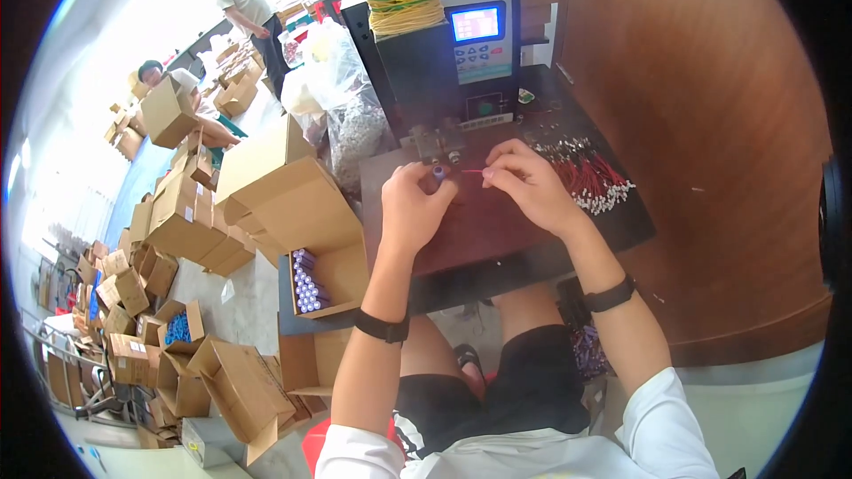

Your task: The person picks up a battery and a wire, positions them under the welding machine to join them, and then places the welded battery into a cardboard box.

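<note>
cell: small purple cylindrical battery cell (438, 172), sitting upright-ish in left fingertips, right at the metal welding head (437, 145) of the machine. Judging: light, rigid, smooth sleeve so prob. a bit slippery; best taken round the barrel, ends kept free.
wire: thin red lead wire (473, 171), running between cell and right fingers. Judging: v. light, floppy, easily bent; holding close to the bare tip is giving most control.
left hand: left hand (414, 204) is pinching the cell, fingers closed round it, wrist resting on dark bench top (497, 239).
right hand: right hand (529, 182) is closing thumb + forefinger on the wire end, other fingers curled in; exact contact w/ cell too small to tell.
machine: black spot-welder box (444, 53) w/ lit screen, standing behind hands; coil of yellow-green wire (406, 2) lying on top.
near right: pile of red leads w/ white ends (590, 176), just beside right hand.
near left: open carton w/ purple cells (306, 282) below bench edge.
</note>
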A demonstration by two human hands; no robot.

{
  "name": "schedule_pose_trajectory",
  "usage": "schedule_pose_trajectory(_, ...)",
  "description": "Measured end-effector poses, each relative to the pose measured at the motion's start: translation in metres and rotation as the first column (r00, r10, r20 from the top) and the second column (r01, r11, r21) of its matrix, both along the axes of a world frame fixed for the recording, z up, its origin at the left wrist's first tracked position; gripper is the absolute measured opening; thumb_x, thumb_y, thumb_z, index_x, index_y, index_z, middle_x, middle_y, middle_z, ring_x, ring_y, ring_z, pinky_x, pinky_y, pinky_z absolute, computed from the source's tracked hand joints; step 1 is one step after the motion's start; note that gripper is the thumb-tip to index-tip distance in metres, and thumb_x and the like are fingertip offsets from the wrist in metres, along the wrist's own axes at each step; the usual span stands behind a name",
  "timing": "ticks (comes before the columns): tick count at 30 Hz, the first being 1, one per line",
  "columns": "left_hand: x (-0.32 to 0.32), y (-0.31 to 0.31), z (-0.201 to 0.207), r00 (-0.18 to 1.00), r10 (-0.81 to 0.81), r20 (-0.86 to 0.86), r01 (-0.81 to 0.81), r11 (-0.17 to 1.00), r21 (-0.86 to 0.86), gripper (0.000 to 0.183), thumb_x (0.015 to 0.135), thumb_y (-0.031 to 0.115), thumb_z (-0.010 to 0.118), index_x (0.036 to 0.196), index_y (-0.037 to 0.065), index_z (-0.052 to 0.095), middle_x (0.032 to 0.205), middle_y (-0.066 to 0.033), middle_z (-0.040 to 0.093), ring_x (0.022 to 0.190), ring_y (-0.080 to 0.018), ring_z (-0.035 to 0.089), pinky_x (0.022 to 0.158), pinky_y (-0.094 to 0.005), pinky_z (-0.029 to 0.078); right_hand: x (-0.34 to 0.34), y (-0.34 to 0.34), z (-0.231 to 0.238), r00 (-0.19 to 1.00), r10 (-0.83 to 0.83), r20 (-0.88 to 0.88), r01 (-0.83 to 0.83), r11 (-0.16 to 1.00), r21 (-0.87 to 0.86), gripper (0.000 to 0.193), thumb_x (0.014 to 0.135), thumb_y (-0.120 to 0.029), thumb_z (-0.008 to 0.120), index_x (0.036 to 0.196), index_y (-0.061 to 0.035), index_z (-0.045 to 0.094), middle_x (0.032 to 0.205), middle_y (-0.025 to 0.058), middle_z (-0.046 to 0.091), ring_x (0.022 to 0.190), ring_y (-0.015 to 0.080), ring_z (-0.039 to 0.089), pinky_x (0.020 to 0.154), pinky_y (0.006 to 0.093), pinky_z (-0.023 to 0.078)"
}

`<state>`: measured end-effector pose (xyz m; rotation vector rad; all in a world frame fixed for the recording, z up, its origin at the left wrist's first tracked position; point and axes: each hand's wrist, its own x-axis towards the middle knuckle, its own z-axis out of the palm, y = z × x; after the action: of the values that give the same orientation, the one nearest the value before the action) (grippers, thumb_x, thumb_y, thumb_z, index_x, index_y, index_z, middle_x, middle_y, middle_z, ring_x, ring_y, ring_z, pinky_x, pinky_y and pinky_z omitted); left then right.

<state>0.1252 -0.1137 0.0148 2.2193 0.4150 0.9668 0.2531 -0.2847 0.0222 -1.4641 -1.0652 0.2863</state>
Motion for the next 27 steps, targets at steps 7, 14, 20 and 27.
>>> schedule_pose_trajectory(7,0.000,0.002,0.002,0.995,-0.058,-0.080,0.062,0.997,0.040,0.025,0.081,0.020,0.076,0.090,-0.002,0.074,0.072,-0.0158,0.063,0.065,-0.0245,0.061,0.064,-0.0364,0.048,-0.006,0.010,0.001,0.990,-0.066,0.124,0.069,0.997,-0.025,0.022,0.096,-0.017,0.069,0.094,0.0046,0.070,0.098,0.0059,0.060,0.081,0.0125,0.055,0.071,0.0281,0.045)
schedule_pose_trajectory(14,0.002,0.003,0.001,0.994,-0.060,-0.086,0.066,0.995,0.072,0.025,0.082,0.021,0.077,0.088,-0.003,0.073,0.072,-0.0152,0.061,0.063,-0.0252,0.058,0.063,-0.0378,0.047,-0.005,0.014,-0.003,0.985,-0.078,0.154,0.090,0.994,-0.068,0.022,0.096,-0.017,0.069,0.096,0.0045,0.071,0.096,0.0066,0.061,0.080,0.0140,0.055,0.071,0.0285,0.045)
schedule_pose_trajectory(20,0.002,0.002,-0.001,0.995,-0.068,-0.068,0.071,0.996,0.049,0.025,0.083,0.022,0.077,0.085,-0.003,0.072,0.069,-0.0145,0.060,0.061,-0.0245,0.057,0.061,-0.0370,0.046,-0.006,0.014,-0.002,0.979,-0.100,0.180,0.116,0.990,-0.086,0.022,0.096,-0.017,0.069,0.096,0.0044,0.071,0.095,0.0068,0.062,0.080,0.0147,0.056,0.071,0.0291,0.045)
schedule_pose_trajectory(27,0.005,0.003,-0.003,0.995,-0.058,-0.086,0.065,0.995,0.073,0.025,0.083,0.021,0.077,0.086,-0.003,0.072,0.069,-0.0138,0.061,0.061,-0.0236,0.058,0.061,-0.0359,0.046,-0.003,0.013,-0.003,0.978,-0.110,0.179,0.126,0.988,-0.085,0.024,0.095,-0.021,0.070,0.097,0.0027,0.072,0.094,0.0083,0.063,0.079,0.0183,0.059,0.072,0.0308,0.047)
